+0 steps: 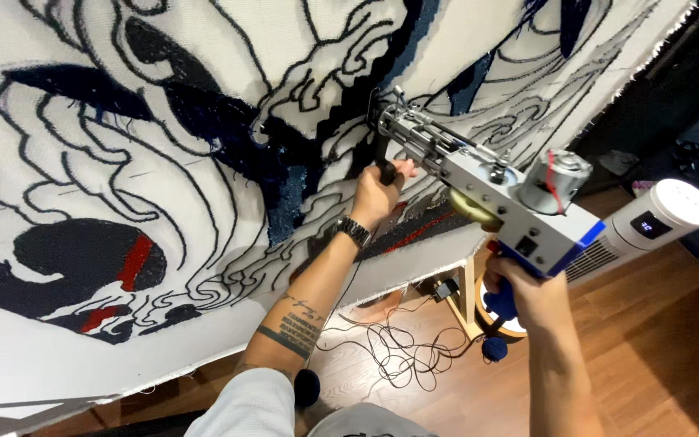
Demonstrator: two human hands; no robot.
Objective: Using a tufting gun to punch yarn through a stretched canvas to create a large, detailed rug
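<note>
While both hands work one tool, going left to right: stretched cloth (pixel 204 105) fills the upper left, white backing with dark navy tufted swirls, black outline lines and a few red patches low at far left, well away from either hand. Left hand (pixel 375 193) reaches up to the cloth, fingers (pixel 402 167) closed around the black front handle (pixel 385 166) of the tufting gun (pixel 479 182); back of hand faces the camera. Dark wristwatch (pixel 355 231) just below those fingers on the wrist, tattoo further down the forearm, grey sleeve at the bottom edge. Gun nose sits just above and beside the left fingers, pressed at the cloth among the navy area; cannot tell if the needle is in the fabric. Gun body runs diagonally down to the right, grey metal with a blue rear section, small cylindrical motor (pixel 554 182) on top, yellowish wheel on the near side. Right hand (pixel 527 295) under the rear of the gun, fingers wrapped on the blue grip, mostly hidden by the gun body, thumb side just visible. Below, between the two hands' forearms: tangle of black cable (pixel 402 352) on the wood floor (pixel 649 356), plus a wooden frame leg (pixel 471 295) near the right fingers. Right of the right fingers, well apart: white cylindrical appliance (pixel 657 222) with a small lit display, standing on the floor.
</note>
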